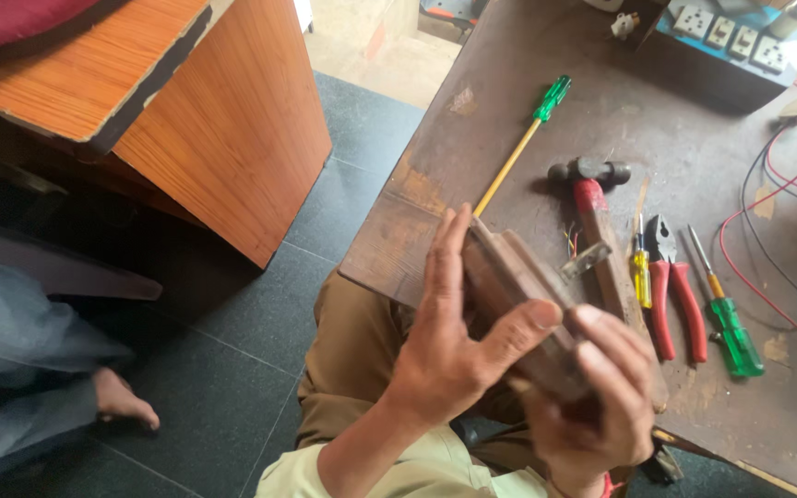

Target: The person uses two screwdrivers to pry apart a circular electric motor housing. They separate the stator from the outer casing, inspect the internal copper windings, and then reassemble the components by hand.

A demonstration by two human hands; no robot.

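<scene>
Both hands on one dark wooden block [518,295], held up over the desk's near edge, in front of the lap. Left hand [445,341]: grip closed round the block's left side, fingers laid flat along it, thumb pressed across the near face. Right hand [601,406]: grip wrapped on the block's lower right end, fingers curled over it. A small metal piece [586,260] sticks out of the block's top right; can't tell what it is

Desk [694,157] is worn dark wood, scuffed. On it, just beyond the block: hammer [592,198] with red neck and wooden handle, head pointing to the far edge. Right of it, side by side: small yellow-handled screwdriver [639,272], red-handled pliers [671,295], green-handled screwdriver [729,323]. Long yellow-shaft screwdriver [520,148] with green handle lies diagonally toward the far-left corner. Red and black wires [777,212] loop at the right edge. Switch/socket board [726,32] at the far-right corner

Left of the desk: orange wood cabinet [223,120] on dark tiled floor. Another person's bare foot [122,398] at lower left
</scene>
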